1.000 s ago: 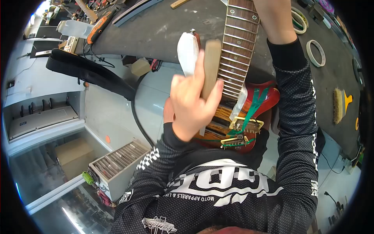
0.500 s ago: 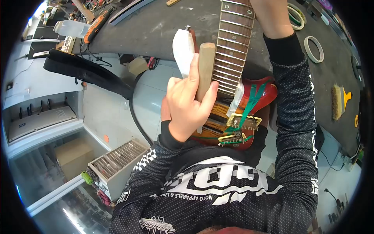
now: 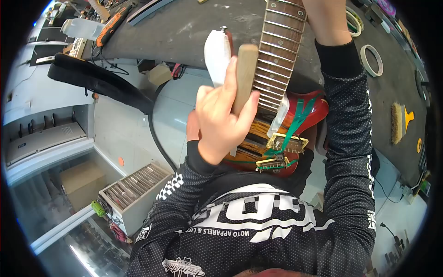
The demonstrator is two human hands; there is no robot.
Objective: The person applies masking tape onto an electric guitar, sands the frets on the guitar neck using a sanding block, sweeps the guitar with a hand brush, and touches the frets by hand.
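An electric guitar lies across my lap with its neck pointing away from me. Its fretboard (image 3: 279, 51) shows bare metal frets, and green tape (image 3: 296, 121) crosses the red body (image 3: 314, 107) near the gold bridge (image 3: 287, 143). My left hand (image 3: 220, 117) grips a flat wooden block (image 3: 247, 69) along the fretboard's left edge, index finger on one side and thumb on the other. White covering wraps the body horn (image 3: 216, 55) left of the block. My right hand (image 3: 325, 18) is beside the upper neck; its fingers are cut off by the frame's top.
On the dark workbench (image 3: 184, 37) to the right lie tape rolls (image 3: 371, 60) and a yellow-handled brush (image 3: 401, 121). A black padded strap-like piece (image 3: 99, 83) extends at left. Below it stands a box of slotted compartments (image 3: 136, 187). An orange-handled tool (image 3: 110, 28) rests at upper left.
My left hand and the wooden block have slid slightly up along the fretboard, away from the body. My right arm stays nearly where it was; the whole view has shifted a little.
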